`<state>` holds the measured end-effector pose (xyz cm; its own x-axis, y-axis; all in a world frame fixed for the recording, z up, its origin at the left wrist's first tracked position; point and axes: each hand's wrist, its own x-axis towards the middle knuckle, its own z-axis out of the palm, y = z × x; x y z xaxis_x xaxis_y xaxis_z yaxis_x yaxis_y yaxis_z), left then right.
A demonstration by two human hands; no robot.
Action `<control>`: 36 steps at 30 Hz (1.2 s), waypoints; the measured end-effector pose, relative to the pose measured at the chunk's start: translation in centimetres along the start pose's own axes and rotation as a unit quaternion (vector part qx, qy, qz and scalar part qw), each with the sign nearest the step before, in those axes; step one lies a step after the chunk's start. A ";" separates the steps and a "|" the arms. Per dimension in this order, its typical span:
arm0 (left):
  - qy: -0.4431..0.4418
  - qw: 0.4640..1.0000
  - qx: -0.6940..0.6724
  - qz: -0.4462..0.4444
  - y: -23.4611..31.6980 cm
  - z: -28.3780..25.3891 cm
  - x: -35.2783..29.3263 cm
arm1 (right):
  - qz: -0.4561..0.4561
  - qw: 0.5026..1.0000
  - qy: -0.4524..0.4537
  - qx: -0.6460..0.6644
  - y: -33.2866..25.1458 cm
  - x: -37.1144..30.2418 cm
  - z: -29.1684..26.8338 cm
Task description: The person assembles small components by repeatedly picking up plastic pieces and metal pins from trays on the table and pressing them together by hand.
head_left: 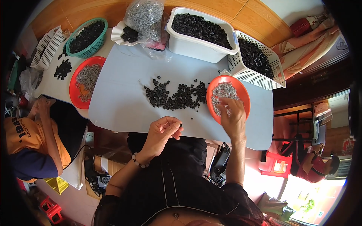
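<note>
Here my left hand point(164, 132) pinches a black part point(181, 125), my right hand point(233, 117) curled, grip unclear, over silvery metal pieces point(225, 90)

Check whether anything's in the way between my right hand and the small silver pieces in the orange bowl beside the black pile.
Nothing visible is. Your right hand reaches over the near rim of the orange bowl, fingertips over the silver pieces; whether they touch, I can't tell.
</note>
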<state>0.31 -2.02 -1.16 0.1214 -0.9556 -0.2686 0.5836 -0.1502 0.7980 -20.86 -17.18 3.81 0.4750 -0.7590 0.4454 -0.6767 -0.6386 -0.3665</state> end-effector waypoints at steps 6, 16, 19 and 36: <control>-0.009 1.000 -0.005 -0.005 -0.2 0.2 -0.2 | 0.046 0.994 -0.083 -0.055 2.8 -0.4 0.6; -0.008 1.000 0.013 0.001 0.0 0.6 0.0 | 0.063 0.996 -0.057 -0.009 4.4 0.4 0.8; -0.008 1.000 0.023 0.002 0.0 0.9 0.1 | 0.057 0.996 -0.059 -0.039 3.8 0.1 1.1; -0.026 0.999 0.045 -0.016 -0.8 1.8 0.7 | 0.083 0.993 -0.041 -0.068 4.9 0.0 0.2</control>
<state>-1.47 -3.03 -0.99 0.0608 -0.9614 -0.2684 0.5123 -0.2007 0.8350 -24.07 -20.34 1.88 0.3909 -0.8641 0.3171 -0.8167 -0.4844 -0.3135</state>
